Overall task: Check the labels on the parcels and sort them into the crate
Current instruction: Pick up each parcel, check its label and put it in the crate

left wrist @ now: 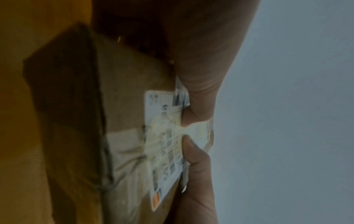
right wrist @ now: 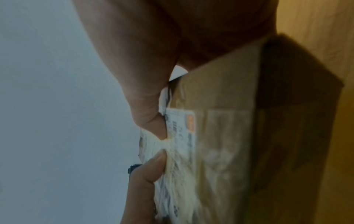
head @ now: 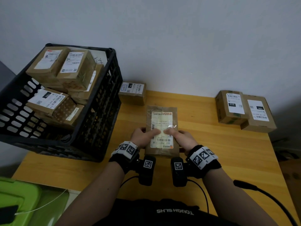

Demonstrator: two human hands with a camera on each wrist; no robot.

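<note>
A flat brown parcel (head: pixel 162 132) sits between both hands, held over the middle of the wooden bench (head: pixel 211 160) with its label (head: pixel 162 128) facing up. The left hand (head: pixel 143 136) grips the parcel's left edge, fingers curled under it and thumb laid across the label. The right hand (head: pixel 182 137) does the same on the right edge. The two thumb tips nearly meet at the label's middle, where the clear tape is wrinkled and shines. The end of the parcel nearest the person lies between the wrists; the far end reaches past the fingers toward the wall (head: pixel 195 38).

In the left wrist view the thumb of the left hand (left wrist: pixel 199 94) presses on the label (left wrist: pixel 164 144), with the other thumb just beside it, and the parcel (left wrist: pixel 124 91) appears lifted off the bench (left wrist: pixel 19 136). The right wrist view shows the right hand (right wrist: pixel 145 94) the same way, thumb on the creased label (right wrist: pixel 180 151) of the parcel (right wrist: pixel 229 121).

Taking the held parcel as the landmark: a black slatted crate (head: pixel 97 111) stands to its left, partly on the bench, with several labelled boxes (head: pixel 65 75) stacked inside it. A small box (head: pixel 132 93) lies beyond the parcel's far left corner, beside the crate and close to the wall. Two more boxes (head: pixel 244 110) lie well to its right, touching each other, near the bench's far right corner. A green container (head: pixel 24 201) sits off the bench, to the parcel's near left.
</note>
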